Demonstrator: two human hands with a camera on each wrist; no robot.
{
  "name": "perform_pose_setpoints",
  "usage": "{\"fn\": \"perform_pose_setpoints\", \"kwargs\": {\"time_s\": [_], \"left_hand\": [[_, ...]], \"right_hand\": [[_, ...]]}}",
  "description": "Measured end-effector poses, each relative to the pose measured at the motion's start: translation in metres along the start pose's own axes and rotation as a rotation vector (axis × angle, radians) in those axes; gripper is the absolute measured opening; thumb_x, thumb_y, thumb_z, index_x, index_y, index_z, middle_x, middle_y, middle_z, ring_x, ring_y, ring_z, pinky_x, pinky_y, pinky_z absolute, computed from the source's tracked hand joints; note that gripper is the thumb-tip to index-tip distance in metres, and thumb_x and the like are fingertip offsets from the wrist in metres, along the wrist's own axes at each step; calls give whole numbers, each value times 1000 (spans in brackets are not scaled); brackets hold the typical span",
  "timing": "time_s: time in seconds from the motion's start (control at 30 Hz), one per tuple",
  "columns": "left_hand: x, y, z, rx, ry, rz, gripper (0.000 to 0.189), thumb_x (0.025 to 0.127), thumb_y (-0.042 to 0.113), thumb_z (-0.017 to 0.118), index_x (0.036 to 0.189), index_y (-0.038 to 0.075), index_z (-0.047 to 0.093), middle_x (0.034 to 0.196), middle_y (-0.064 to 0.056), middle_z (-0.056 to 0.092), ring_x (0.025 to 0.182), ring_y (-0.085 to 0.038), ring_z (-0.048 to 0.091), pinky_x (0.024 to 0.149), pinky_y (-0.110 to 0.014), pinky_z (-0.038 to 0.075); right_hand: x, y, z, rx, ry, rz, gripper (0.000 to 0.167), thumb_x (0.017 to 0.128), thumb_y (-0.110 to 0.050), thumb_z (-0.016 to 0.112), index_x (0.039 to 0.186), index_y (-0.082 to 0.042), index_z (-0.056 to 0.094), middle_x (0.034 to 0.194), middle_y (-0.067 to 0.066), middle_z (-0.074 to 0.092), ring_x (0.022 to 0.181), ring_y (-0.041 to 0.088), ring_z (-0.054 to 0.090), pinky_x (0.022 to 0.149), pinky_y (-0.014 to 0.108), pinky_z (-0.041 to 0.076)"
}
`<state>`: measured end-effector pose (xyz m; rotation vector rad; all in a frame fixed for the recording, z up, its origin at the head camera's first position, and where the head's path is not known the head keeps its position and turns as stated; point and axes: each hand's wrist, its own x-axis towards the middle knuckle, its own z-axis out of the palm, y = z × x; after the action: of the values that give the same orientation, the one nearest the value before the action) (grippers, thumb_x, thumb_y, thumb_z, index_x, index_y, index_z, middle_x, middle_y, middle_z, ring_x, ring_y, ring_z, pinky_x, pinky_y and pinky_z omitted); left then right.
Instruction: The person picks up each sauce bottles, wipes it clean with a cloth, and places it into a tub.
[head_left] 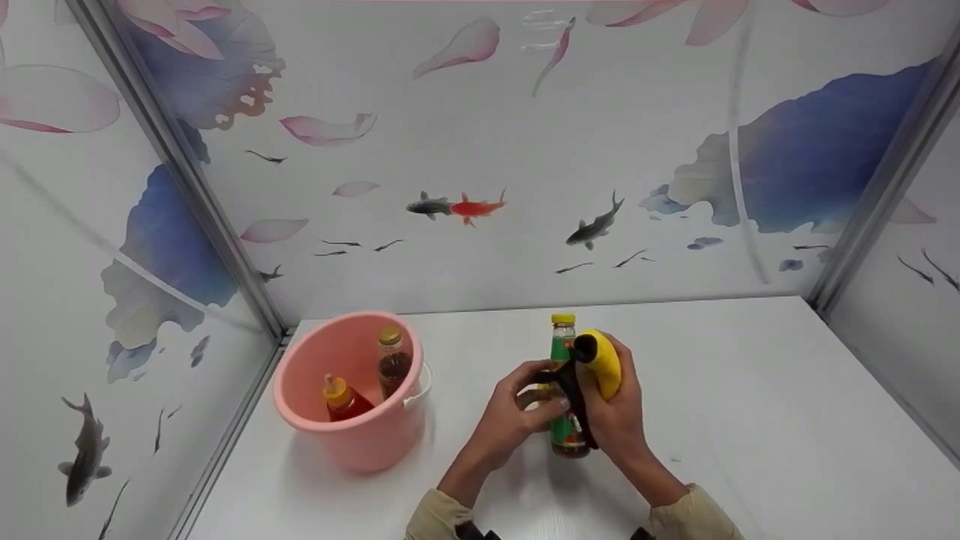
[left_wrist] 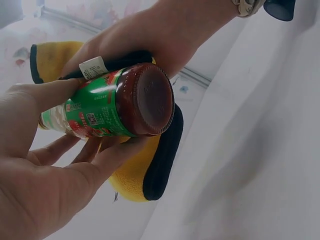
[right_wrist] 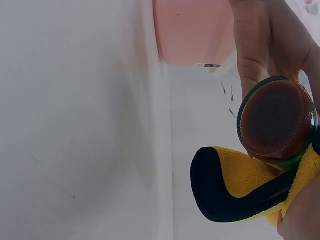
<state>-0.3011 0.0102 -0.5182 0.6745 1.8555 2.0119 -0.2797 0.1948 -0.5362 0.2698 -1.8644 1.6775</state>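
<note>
In the head view, a glass sauce bottle (head_left: pixel 564 439) with a green label and yellow cap is held above the table. My left hand (head_left: pixel 504 420) grips it from the left, thumb and fingers round its sides in the left wrist view. My right hand (head_left: pixel 622 420) holds a yellow cloth (head_left: pixel 609 375) with black edging against the bottle's right side. Both wrist views show the bottle's round base (left_wrist: pixel 152 100) and dark red contents. Folds of the cloth (right_wrist: pixel 245 175) hang past the bottle.
To the left on the white table (head_left: pixel 735 405) stands a pink bucket (head_left: pixel 367 446) with a white handle. Inside are a bottle of dark liquid (head_left: pixel 394 367) and a red squeeze bottle (head_left: pixel 349 405) with an orange cap. Printed panels (head_left: pixel 480 135) enclose the table at the back and sides.
</note>
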Motion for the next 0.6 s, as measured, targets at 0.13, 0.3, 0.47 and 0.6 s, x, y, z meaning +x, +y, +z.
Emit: {"fn": "perform_pose_setpoints", "kwargs": {"time_s": [0.13, 0.3, 0.47, 0.6], "left_hand": [[0, 1, 1, 6, -15, -12, 53, 99, 26, 81, 148, 31, 61, 144, -6, 62, 133, -26, 66, 96, -46, 65], [0, 1, 1, -4, -41, -23, 50, 100, 26, 80, 147, 29, 63, 142, -7, 66, 134, -26, 66, 95, -46, 66], [0, 1, 0, 2, -34, -1, 49, 100, 26, 80, 146, 27, 63, 141, -7, 66, 131, -25, 68, 95, -44, 66], [0, 1, 0, 21, -19, 46, 52, 101, 25, 79, 150, 26, 60, 144, -7, 64, 132, -24, 67, 97, -43, 65]], "right_hand": [[2, -1, -2, 2, 9, -7, 54, 107, -6, 67, 156, -12, 46, 135, 4, 60, 117, 17, 62, 105, 20, 55], [4, -2, -3, 20, 15, -2, 53, 107, -8, 67, 156, -13, 47, 135, 3, 60, 118, 19, 62, 106, 20, 55], [4, -3, -3, 33, 10, -1, 53, 107, -6, 67, 156, -12, 46, 134, 4, 60, 117, 18, 63, 106, 21, 55], [3, -3, -2, 46, 10, -6, 53, 107, -5, 66, 156, -12, 47, 133, 4, 61, 115, 19, 63, 105, 21, 55]]}}
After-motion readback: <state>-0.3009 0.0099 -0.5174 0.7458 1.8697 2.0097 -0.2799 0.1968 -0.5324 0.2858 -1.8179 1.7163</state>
